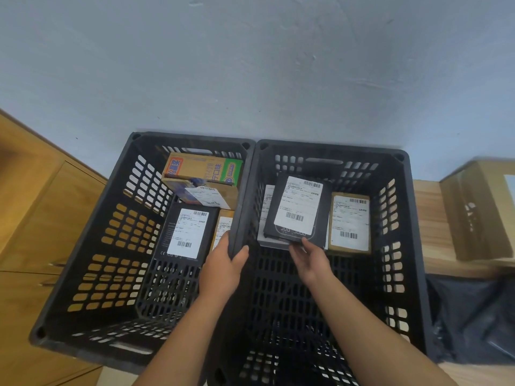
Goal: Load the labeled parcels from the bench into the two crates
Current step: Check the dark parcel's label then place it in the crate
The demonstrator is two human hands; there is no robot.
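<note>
Two black slotted crates stand side by side, the left crate (83,246) and the right crate (401,246). My left hand (223,268) grips the shared rim between them, thumb on the right side. My right hand (313,259) is inside the right crate and holds the near edge of a black labeled parcel (298,210), which lies on a grey one. A brown labeled parcel (349,222) lies beside it. In the left crate lie a black labeled parcel (186,235), a colourful carton (202,168) and a small brown parcel (223,227).
A wooden bench (434,232) runs along the right with a large brown carton (479,210) on it. A black plastic bag (473,316) sits below it. Wooden cabinet doors (41,204) stand at the left. A grey wall rises behind the crates.
</note>
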